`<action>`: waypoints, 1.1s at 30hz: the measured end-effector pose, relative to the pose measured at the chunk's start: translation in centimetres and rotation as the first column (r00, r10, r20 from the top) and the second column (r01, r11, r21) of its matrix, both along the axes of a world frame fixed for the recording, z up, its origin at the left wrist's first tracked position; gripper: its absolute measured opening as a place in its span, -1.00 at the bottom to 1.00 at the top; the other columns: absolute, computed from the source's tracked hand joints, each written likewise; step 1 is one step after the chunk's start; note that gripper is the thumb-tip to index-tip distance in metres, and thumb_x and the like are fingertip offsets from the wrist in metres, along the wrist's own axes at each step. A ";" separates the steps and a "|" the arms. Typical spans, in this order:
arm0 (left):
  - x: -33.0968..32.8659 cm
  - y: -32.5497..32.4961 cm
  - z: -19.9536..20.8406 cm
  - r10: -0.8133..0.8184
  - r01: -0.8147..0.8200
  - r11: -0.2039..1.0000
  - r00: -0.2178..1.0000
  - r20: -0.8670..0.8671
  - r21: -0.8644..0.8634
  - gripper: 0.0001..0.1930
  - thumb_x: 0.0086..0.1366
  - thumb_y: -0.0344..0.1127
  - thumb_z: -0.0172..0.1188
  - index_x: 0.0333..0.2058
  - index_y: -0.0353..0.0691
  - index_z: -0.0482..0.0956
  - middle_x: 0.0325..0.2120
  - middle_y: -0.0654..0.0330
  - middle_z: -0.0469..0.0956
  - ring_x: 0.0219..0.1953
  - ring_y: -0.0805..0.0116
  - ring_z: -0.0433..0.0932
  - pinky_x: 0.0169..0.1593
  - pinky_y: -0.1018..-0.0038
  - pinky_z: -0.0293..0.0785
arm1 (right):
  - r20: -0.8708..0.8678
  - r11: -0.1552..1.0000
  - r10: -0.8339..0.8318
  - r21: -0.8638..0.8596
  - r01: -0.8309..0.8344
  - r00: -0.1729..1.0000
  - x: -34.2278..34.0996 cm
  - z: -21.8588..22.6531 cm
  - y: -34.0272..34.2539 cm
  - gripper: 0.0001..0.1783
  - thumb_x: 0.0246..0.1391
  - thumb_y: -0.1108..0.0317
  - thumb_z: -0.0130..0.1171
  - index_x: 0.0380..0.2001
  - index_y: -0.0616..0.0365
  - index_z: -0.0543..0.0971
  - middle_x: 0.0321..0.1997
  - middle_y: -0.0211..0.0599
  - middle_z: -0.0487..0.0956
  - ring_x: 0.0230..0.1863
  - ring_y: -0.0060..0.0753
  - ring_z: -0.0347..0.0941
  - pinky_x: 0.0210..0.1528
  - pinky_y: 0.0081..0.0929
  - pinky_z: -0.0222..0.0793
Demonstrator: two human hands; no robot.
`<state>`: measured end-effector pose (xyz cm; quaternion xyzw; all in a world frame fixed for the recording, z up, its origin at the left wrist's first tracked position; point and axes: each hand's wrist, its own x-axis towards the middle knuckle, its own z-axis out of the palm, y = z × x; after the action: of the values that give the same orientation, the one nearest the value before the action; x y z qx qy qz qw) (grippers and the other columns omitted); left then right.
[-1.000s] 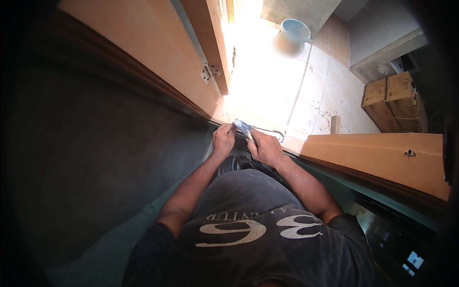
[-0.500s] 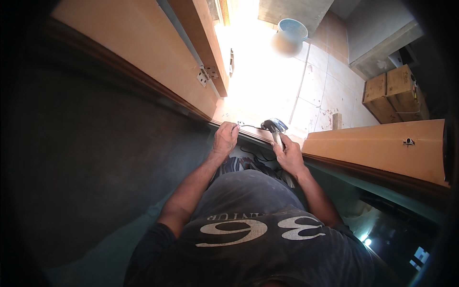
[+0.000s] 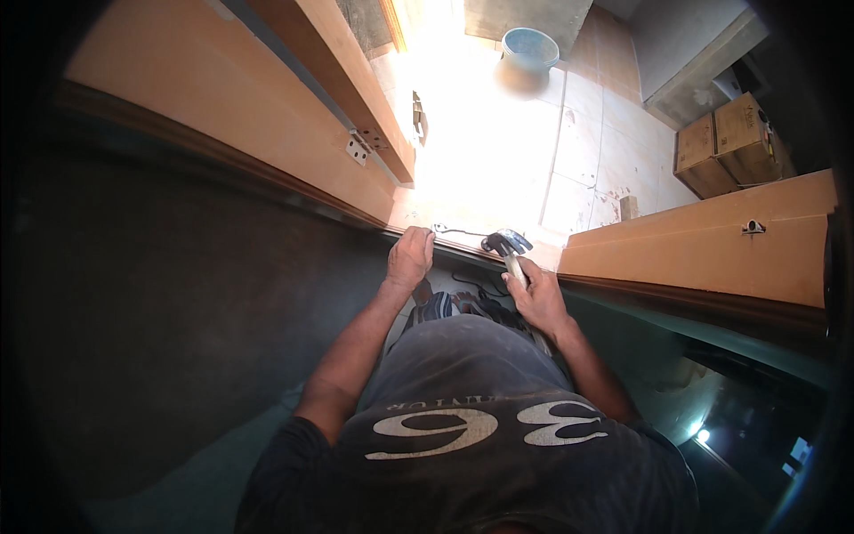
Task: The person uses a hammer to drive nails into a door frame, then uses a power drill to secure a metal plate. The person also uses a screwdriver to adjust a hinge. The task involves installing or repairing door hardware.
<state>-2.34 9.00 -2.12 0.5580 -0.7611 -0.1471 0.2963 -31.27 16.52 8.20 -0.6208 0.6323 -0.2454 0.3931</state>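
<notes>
My right hand (image 3: 537, 296) is wrapped round the handle of a claw hammer (image 3: 507, 242), whose dark metal head points away from me over the wooden frame's edge. To its left, my left hand (image 3: 410, 258) is closed in a pinch at the same edge. What its fingertips hold is too small to make out. Just beyond them lies a small ring-like metal piece (image 3: 439, 229). A thin dark line, perhaps a wire or a shadow, runs from there toward the hammer head.
At upper left a wooden door (image 3: 342, 80) hangs by a metal hinge (image 3: 358, 148). The right frame side (image 3: 703, 240) carries a small metal fitting (image 3: 753, 228). Beyond, on sunlit tiles, stand a blue bucket (image 3: 531, 44) and brown boxes (image 3: 734, 147). A dark wall (image 3: 178, 294) fills the left.
The hammer head has turned slightly, showing more of its side. Both hands stay close to the same spots on the frame, while the whole view has shifted a little.
</notes>
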 end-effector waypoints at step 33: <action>-3.4 -7.9 7.8 -0.296 0.320 0.935 0.942 -0.158 0.154 -0.80 0.43 -0.39 0.25 -0.05 -0.34 0.64 -0.21 -0.06 0.67 -0.19 -0.02 0.70 -0.09 0.20 0.67 | 0.123 0.975 -0.216 0.082 0.207 0.969 -2.7 1.4 4.2 -0.64 0.29 0.29 0.29 0.05 0.28 0.63 -0.31 0.22 0.69 -0.30 0.09 0.71 -0.22 -0.22 0.53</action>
<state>-5.73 1.08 5.70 0.4449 -0.8017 -0.2955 0.2684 -33.98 20.71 9.55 -0.5185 0.6757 -0.3044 0.4266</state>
